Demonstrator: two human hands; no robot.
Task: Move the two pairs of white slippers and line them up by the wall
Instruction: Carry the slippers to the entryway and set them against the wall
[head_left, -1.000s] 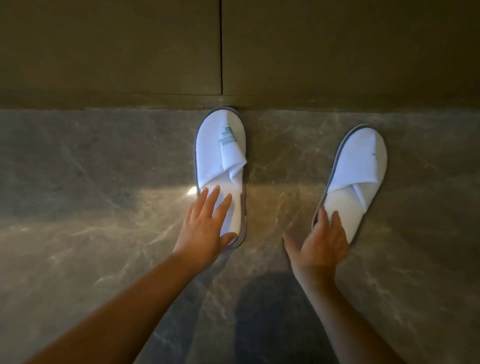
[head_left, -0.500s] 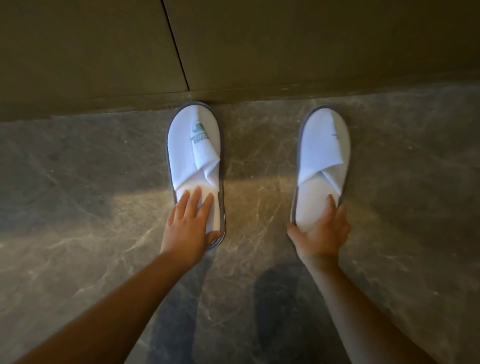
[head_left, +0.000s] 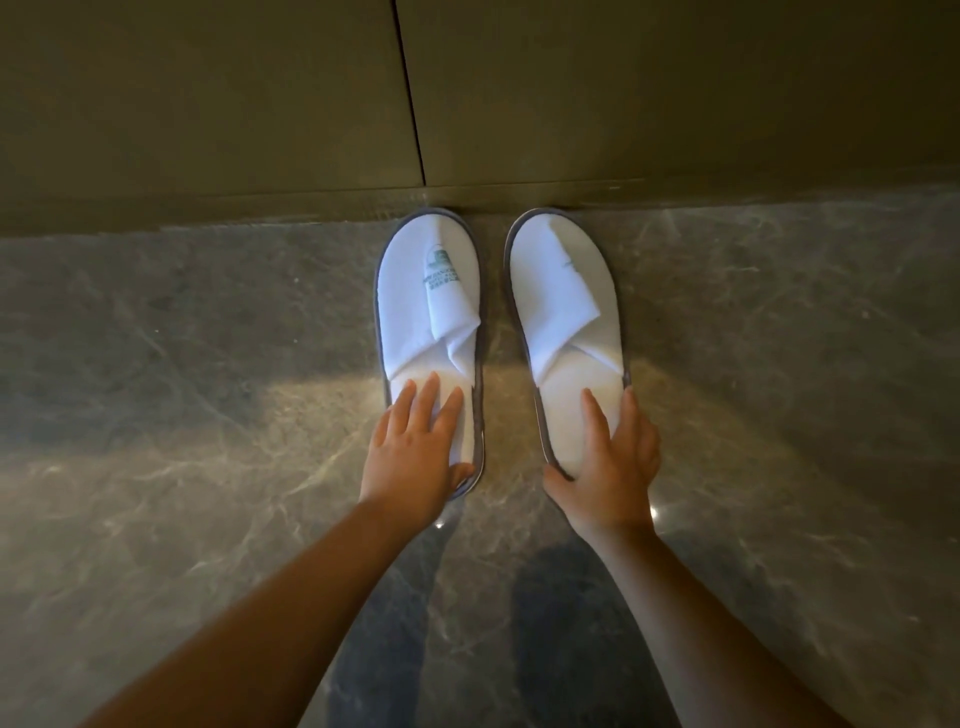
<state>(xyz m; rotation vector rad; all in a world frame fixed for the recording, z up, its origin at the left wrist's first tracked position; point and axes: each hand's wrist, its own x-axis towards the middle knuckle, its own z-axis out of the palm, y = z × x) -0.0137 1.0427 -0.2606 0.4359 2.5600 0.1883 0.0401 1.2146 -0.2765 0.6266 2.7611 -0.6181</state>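
Note:
Two white slippers with grey rims lie side by side on the marble floor, toes touching the wall base. The left slipper (head_left: 423, 306) carries a green printed logo; my left hand (head_left: 415, 449) lies flat on its heel, fingers spread. The right slipper (head_left: 563, 312) sits a narrow gap away. My right hand (head_left: 610, 467) grips its heel, thumb at the left rim and fingers over the insole and right rim. Only this one pair is in view.
A dark olive panelled wall (head_left: 623, 93) with a vertical seam (head_left: 410, 104) runs across the top. Glossy grey-brown marble floor (head_left: 182, 415) spreads to both sides and toward me, with bright reflections and my shadow at the bottom middle.
My right hand slid the right slipper leftward and straightened it, so it now lies close and parallel to the left one. My left hand stayed on the left slipper's heel.

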